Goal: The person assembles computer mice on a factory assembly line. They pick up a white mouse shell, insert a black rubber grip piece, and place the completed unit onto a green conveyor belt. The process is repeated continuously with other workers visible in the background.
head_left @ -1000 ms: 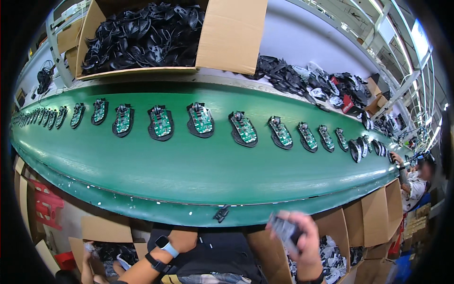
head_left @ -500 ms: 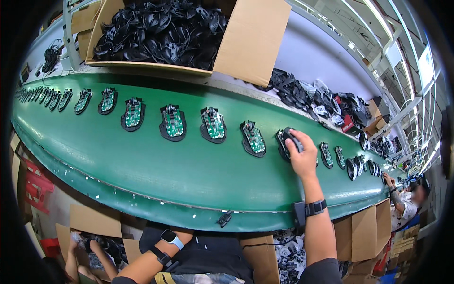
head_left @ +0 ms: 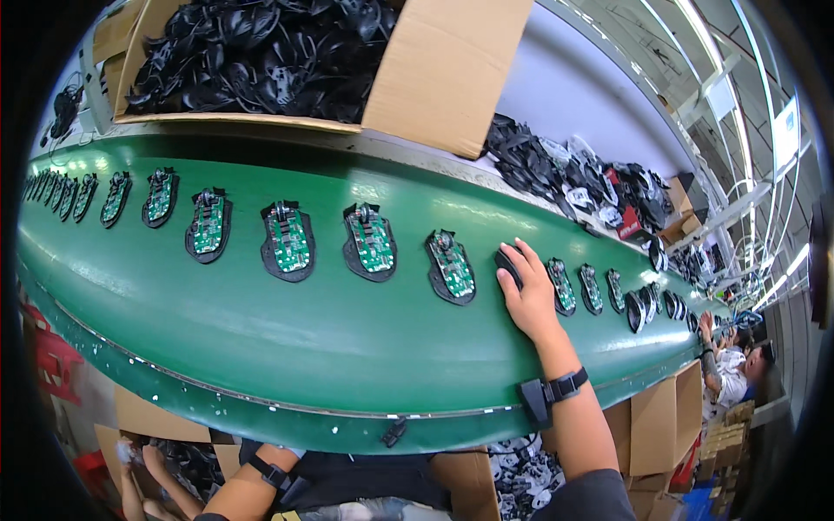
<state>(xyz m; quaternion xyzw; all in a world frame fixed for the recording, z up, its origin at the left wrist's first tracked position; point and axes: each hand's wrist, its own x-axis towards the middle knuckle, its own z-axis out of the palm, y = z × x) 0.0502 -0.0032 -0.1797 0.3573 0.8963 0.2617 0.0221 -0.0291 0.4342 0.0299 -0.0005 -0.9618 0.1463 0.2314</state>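
On the green conveyor belt (head_left: 347, 339), my right hand (head_left: 532, 300) is closed over a black computer mouse (head_left: 511, 266), thumb along its left side and fingers across its top. My palm hides much of the mouse. Left of it lies an open mouse base (head_left: 451, 267) with a green circuit board, and another open base (head_left: 369, 242) is beyond that. To the right of my fingers sits one more open base (head_left: 561, 286). My left forearm, with a black strap (head_left: 271, 474), enters at the lower edge; its hand is hidden below the belt's near edge.
A cardboard box (head_left: 434, 78) full of black shells stands behind the belt. Loose black parts (head_left: 530, 161) are heaped on the back ledge. A co-worker (head_left: 730, 369) reaches onto the belt at far right. Open boxes with parts (head_left: 526, 473) stand below the near edge.
My right hand has lowered slightly and its fingers have straightened over the mouse. My left hand, partly visible at the wrist before, has slipped out of sight. The view has shifted a little.
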